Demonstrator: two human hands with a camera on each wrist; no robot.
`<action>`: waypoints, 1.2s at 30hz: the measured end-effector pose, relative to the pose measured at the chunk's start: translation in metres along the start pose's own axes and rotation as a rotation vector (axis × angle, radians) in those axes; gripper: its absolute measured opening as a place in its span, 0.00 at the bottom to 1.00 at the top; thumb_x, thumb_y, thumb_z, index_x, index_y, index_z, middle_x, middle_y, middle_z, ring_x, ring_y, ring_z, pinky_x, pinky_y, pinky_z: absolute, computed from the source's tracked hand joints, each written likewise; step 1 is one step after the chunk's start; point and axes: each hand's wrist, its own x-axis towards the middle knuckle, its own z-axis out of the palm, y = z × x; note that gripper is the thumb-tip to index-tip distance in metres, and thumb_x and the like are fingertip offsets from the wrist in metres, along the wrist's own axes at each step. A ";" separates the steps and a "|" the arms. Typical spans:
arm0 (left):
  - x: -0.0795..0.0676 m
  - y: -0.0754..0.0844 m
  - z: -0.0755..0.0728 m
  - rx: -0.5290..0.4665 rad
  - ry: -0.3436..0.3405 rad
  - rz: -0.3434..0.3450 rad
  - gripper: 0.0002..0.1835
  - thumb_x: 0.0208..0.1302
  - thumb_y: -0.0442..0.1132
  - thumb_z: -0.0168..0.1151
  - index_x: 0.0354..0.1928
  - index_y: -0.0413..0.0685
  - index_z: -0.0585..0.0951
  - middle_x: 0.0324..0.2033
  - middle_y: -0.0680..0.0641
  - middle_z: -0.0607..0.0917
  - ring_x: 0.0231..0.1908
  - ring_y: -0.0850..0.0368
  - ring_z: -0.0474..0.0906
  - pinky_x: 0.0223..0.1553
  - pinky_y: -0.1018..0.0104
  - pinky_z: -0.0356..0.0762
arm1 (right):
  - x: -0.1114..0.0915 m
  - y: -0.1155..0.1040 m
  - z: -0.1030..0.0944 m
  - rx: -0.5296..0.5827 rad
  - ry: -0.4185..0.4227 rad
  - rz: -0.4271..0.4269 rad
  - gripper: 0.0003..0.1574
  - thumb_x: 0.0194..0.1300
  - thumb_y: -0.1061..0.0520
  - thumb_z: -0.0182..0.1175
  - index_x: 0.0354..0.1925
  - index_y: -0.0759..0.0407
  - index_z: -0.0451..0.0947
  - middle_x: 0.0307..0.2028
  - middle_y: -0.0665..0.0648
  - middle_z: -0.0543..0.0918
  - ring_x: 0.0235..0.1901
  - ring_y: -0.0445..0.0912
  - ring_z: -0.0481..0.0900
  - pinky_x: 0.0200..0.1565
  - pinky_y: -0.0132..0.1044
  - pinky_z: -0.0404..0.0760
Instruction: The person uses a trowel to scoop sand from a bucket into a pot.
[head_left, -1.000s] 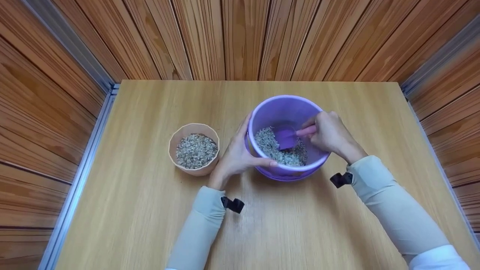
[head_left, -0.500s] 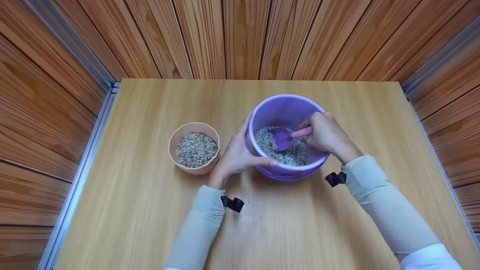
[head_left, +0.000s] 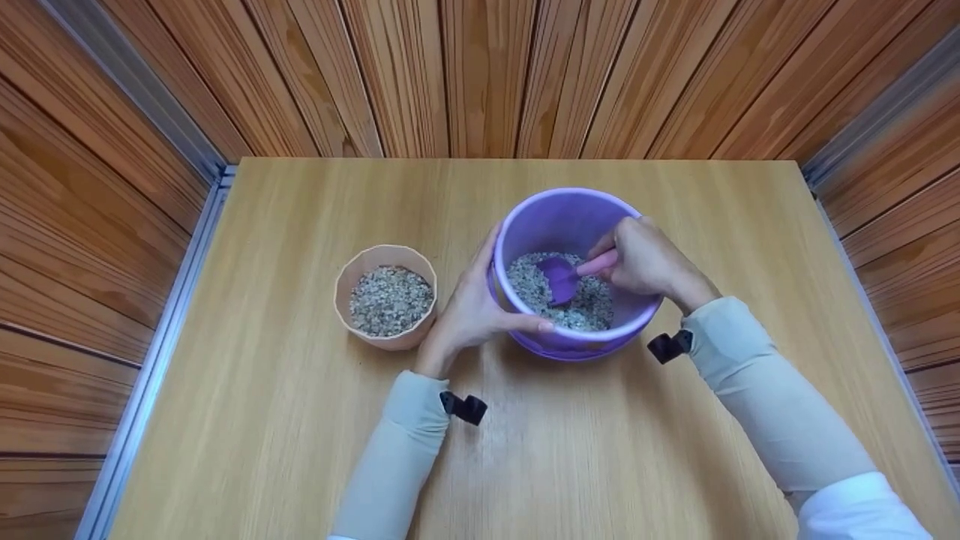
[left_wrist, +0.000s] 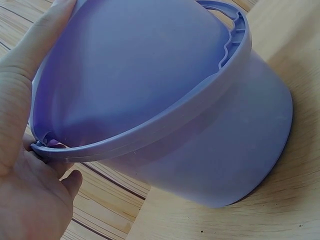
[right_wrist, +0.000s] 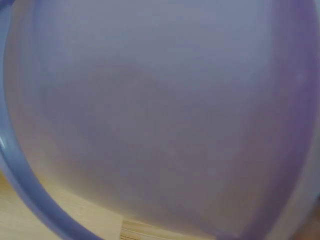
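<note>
A purple bucket (head_left: pixel 551 225) stands right of the table's middle, with grey gravel (head_left: pixel 592 309) on its bottom. My left hand (head_left: pixel 474 309) holds its left side, thumb over the near rim; the left wrist view shows the fingers at the bucket wall (left_wrist: pixel 215 140) and its handle lying along the rim. With my right hand (head_left: pixel 646 259) reaching in over the right rim, I grip the pink handle of a toy shovel (head_left: pixel 559 280). Its purple blade sits in the gravel. Bucket wall (right_wrist: pixel 150 110) fills the right wrist view, hiding the shovel there.
Left of the bucket, near my left wrist, stands a peach faceted pot (head_left: pixel 390 343) filled with similar gravel. The wooden tabletop (head_left: pixel 262 420) is bounded by plank walls (head_left: pixel 487 82) at the back and sides.
My right hand has moved left and slightly down into the bucket, taking the shovel blade left into the gravel. The left hand and bucket stay in place.
</note>
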 end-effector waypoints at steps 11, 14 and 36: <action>0.000 0.001 -0.001 -0.012 0.002 0.013 0.80 0.26 0.53 0.91 0.82 0.66 0.46 0.76 0.53 0.60 0.73 0.56 0.60 0.75 0.53 0.52 | 0.003 0.002 0.000 0.034 -0.062 -0.061 0.15 0.54 0.73 0.71 0.42 0.65 0.89 0.34 0.57 0.90 0.36 0.51 0.90 0.37 0.37 0.87; -0.001 0.001 -0.001 0.003 -0.003 0.007 0.79 0.27 0.53 0.91 0.82 0.65 0.46 0.76 0.52 0.60 0.73 0.56 0.59 0.75 0.53 0.52 | 0.003 0.004 0.000 0.052 -0.079 -0.087 0.16 0.52 0.73 0.72 0.41 0.66 0.89 0.33 0.55 0.90 0.34 0.49 0.90 0.32 0.31 0.85; 0.000 -0.001 -0.001 0.007 0.004 0.008 0.79 0.28 0.54 0.90 0.81 0.68 0.46 0.77 0.54 0.58 0.73 0.57 0.57 0.75 0.50 0.50 | -0.001 0.006 -0.007 0.220 -0.055 0.036 0.14 0.55 0.67 0.74 0.42 0.59 0.90 0.33 0.55 0.90 0.36 0.48 0.89 0.46 0.36 0.86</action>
